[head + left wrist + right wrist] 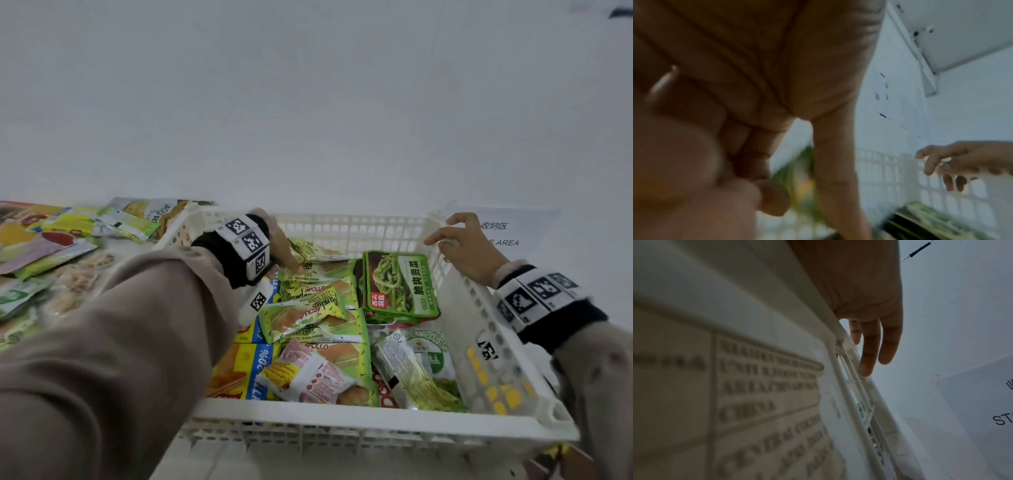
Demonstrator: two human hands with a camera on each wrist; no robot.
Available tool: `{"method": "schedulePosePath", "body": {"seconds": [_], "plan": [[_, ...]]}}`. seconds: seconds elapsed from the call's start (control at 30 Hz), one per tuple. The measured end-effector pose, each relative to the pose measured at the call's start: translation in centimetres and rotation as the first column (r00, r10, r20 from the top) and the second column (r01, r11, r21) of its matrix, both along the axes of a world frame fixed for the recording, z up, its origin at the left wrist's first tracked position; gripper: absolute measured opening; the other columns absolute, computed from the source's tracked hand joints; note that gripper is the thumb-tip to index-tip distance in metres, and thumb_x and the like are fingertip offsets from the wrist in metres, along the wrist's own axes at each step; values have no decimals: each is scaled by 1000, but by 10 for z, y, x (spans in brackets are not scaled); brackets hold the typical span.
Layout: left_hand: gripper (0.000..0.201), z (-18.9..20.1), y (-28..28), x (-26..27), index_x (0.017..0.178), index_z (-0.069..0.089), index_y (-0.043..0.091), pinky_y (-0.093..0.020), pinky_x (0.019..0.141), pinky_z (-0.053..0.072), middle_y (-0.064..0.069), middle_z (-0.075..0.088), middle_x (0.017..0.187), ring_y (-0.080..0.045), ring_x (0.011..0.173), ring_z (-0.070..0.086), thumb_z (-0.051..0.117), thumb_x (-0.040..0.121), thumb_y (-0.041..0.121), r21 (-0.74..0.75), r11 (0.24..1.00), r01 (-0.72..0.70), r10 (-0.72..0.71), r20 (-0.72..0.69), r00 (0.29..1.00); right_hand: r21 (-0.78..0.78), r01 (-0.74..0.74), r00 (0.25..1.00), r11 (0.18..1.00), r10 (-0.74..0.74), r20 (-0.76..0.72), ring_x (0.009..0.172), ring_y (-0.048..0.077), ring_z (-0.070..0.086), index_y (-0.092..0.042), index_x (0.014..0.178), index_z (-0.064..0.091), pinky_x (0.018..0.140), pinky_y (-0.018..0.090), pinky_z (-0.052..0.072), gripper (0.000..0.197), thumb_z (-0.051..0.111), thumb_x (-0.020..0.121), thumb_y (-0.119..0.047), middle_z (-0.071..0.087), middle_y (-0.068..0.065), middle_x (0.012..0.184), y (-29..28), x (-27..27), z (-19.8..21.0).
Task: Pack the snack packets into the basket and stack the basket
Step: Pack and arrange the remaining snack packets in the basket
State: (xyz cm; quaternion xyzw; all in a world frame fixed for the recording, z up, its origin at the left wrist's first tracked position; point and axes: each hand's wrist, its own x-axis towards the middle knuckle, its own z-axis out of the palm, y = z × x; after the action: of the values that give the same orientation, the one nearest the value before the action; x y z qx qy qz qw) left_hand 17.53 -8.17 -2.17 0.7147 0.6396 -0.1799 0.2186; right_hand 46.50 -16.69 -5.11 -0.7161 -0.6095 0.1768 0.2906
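A white slotted basket (346, 416) stands in front of me, filled with snack packets. My left hand (286, 255) reaches down into its far left part. Its fingertips (297, 269) touch a green pandan cake packet (318, 274). In the blurred left wrist view some fingers are curled and one finger (836, 175) points straight down beside a green packet (797, 178); whether they pinch it is unclear. My right hand (460, 248) grips the basket's right rim near the far corner, with its fingers (935, 164) curled over the rim (830, 318).
Inside the basket lie green vegetable pouches (400, 284), yellow-blue boxes (246, 370), a pink-white packet (308, 373) and a green noodle packet (414, 370). More loose packets (58, 240) are spread over the white table to the left. A paper sign (503, 233) lies to the right.
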Motion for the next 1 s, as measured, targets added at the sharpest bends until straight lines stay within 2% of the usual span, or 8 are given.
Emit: {"method": "schedulePosePath", "body": {"seconds": [0.07, 0.13, 0.27, 0.37, 0.43, 0.6, 0.83, 1.0], "plan": [[47, 11, 4, -5, 94, 68, 9, -29, 84, 48, -4, 64, 90, -20, 91, 63, 70, 72, 50, 233, 962, 140, -98, -182, 978, 5, 0, 1000, 1000, 0, 0, 91, 27, 52, -8, 100, 64, 90, 38, 43, 25, 40, 94, -4, 20, -5, 117, 0, 0, 0], [50, 14, 9, -6, 110, 62, 8, -32, 91, 46, -4, 62, 110, -23, 108, 59, 70, 75, 44, 345, 918, 196, -131, -203, 970, 9, -1, 1000, 1000, 1, 4, 91, 27, 52, -6, 101, 64, 91, 38, 43, 26, 40, 94, -4, 20, -5, 117, 0, 0, 0], [43, 1, 8, 5, 120, 52, 24, -35, 97, 41, 1, 55, 124, -20, 110, 54, 66, 82, 35, 335, 901, 276, -290, -10, 957, 3, 4, 1000, 1000, -4, 9, 90, 27, 52, -5, 104, 64, 86, 34, 41, 27, 39, 94, -4, 20, -5, 118, 0, -1, 1], [52, -19, 2, 16, 132, 43, 26, -33, 97, 39, -2, 46, 133, -22, 117, 49, 64, 85, 24, 222, 890, 399, -400, -41, 915, 6, 6, 1000, 1000, -6, 0, 92, 29, 53, -5, 103, 64, 88, 36, 42, 26, 40, 94, -3, 22, -3, 119, -1, -1, 1], [54, -28, 0, 19, 131, 41, 27, -32, 91, 41, -4, 45, 131, -24, 113, 51, 65, 84, 18, 240, 866, 439, -440, -53, 896, 6, 7, 1000, 1000, -7, -3, 88, 28, 53, -4, 104, 64, 86, 35, 42, 26, 39, 94, -3, 25, 4, 127, -1, -1, 1], [60, -31, -2, 21, 130, 39, 27, -35, 90, 42, -8, 41, 128, -28, 112, 50, 69, 80, 15, 252, 858, 447, -454, -34, 890, 5, 1, 1000, 1000, -1, -10, 85, 25, 51, -3, 105, 64, 78, 29, 38, 27, 39, 94, -3, 24, 9, 135, 0, -1, 0], [65, -33, -3, 18, 136, 36, 31, -42, 104, 35, -6, 35, 137, -26, 124, 40, 68, 80, 31, 213, 863, 459, -480, 60, 875, 9, 0, 1000, 1000, 1, -8, 88, 25, 51, -4, 104, 64, 78, 29, 37, 26, 40, 94, -4, 20, -5, 118, 0, 1, -1], [75, -33, -5, 19, 142, 29, 31, -38, 106, 28, -7, 32, 142, -26, 131, 34, 69, 80, 22, 217, 838, 501, -528, 91, 844, 22, -1, 1000, 1000, 1, -22, 87, 25, 51, -5, 102, 64, 79, 30, 38, 25, 40, 94, -3, 20, -5, 118, 1, 1, -1]]}}
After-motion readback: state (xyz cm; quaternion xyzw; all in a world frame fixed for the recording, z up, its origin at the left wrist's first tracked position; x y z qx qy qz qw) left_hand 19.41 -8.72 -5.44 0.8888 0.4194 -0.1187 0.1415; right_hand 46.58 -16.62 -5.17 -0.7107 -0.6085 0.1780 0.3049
